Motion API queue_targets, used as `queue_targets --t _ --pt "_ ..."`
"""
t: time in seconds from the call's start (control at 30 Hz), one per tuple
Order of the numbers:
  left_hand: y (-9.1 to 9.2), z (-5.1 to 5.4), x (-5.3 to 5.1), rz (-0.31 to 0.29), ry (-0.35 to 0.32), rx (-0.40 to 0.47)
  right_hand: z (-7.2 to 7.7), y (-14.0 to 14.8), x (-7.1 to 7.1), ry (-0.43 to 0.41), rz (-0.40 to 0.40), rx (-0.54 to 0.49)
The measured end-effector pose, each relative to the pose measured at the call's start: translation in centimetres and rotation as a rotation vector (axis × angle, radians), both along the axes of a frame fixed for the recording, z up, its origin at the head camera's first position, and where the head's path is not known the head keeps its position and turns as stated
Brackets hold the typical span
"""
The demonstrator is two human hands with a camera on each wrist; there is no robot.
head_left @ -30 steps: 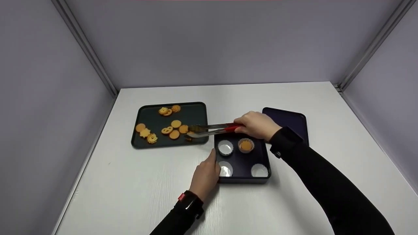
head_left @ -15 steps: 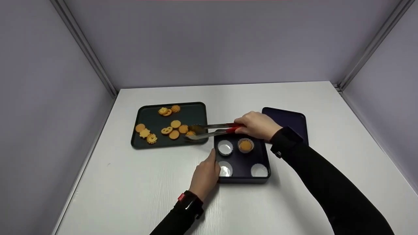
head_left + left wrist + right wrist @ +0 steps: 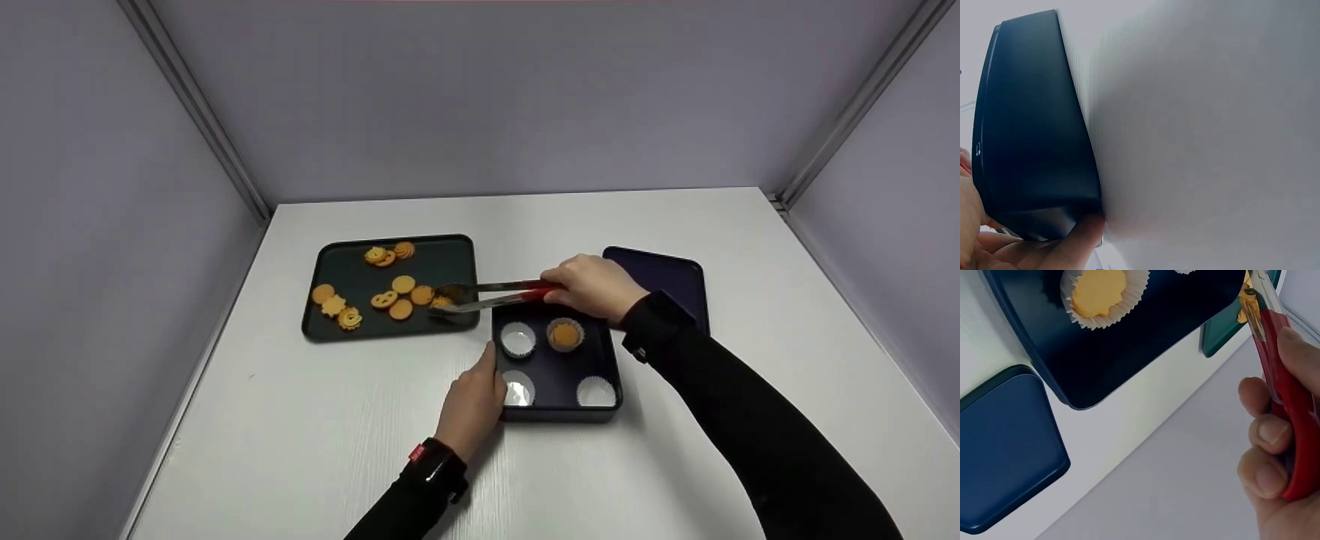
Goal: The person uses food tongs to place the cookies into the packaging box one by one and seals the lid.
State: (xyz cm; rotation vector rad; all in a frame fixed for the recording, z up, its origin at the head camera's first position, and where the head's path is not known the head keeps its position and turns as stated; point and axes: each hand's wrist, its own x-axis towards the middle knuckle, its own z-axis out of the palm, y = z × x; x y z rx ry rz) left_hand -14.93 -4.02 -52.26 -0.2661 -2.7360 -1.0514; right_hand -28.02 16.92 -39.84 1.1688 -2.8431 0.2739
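Note:
My right hand (image 3: 596, 286) grips red-handled metal tongs (image 3: 538, 294), reaching left over the dark green tray (image 3: 442, 255). The tong tips stand on either side of a small cookie (image 3: 441, 301) at the tray's right part; whether they touch it is hard to tell. My left hand (image 3: 471, 405) holds the left side of a dark blue box (image 3: 555, 375), with its thumb along the rim and fingers against the wall (image 3: 1033, 124). Inside the box are several white paper cups (image 3: 517, 340). One cup, at the upper right, contains a round cookie (image 3: 1098, 292).
Several more cookies (image 3: 401, 309) lie in groups on the green tray. A dark blue lid (image 3: 664, 277) rests behind and right of the box, partly hidden by the right arm. Grey panels (image 3: 487, 97) enclose the white table (image 3: 300, 435) at the back and sides.
The tong tips spread slightly, then came closer together around the small cookie. My left hand and the box have stayed in place.

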Motion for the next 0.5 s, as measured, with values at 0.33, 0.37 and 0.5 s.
queue_targets --t 0.33,0.37,0.5 --pt "-0.05 0.01 0.01 -0.002 -0.024 0.003 -0.12 0.52 -0.10 -0.011 0.016 -0.026" --pt "-0.04 0.01 0.01 0.000 -0.024 0.003 -0.08 0.52 -0.09 -0.017 0.015 -0.023" --pt "-0.03 0.05 -0.02 -0.002 -0.043 0.013 0.12 0.48 0.00 -0.018 0.014 -0.014"
